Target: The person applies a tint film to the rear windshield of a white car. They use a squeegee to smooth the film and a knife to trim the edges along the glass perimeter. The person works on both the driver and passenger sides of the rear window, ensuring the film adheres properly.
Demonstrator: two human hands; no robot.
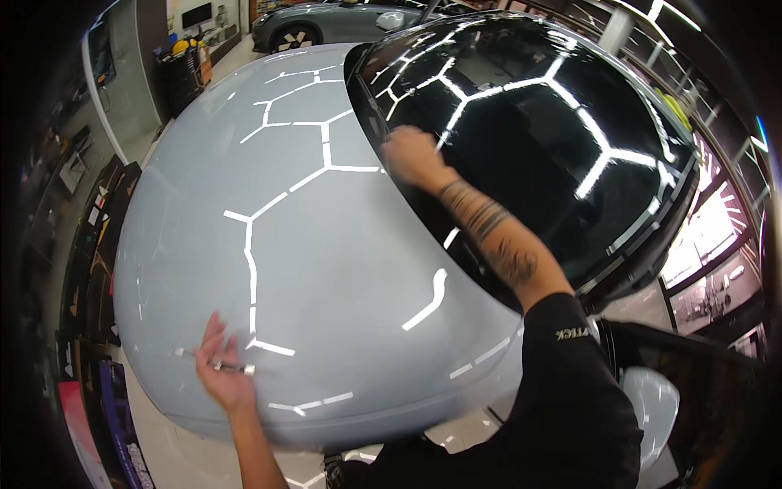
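Observation:
A glossy grey car hood [350, 220] fills the middle, mirroring white ceiling lights. Over its near left part, my left hand [224, 367] has a slim silver tool [236, 369] lying across the fingers; blur hides its exact kind. My right arm, with dark tattoos, stretches out to the hood's rear edge. There my right hand [415, 159] is closed in a fist or pinch, next to the base of the dark windshield [521, 147]. Whatever those fingers grip, if anything, is hidden.
A second grey car [326, 26] stands at the back. A tool cart [181, 73] is far left, by a glass partition [102, 90]. Boxes [114, 424] line the left side. A side mirror [649, 407] and an open door are at my right.

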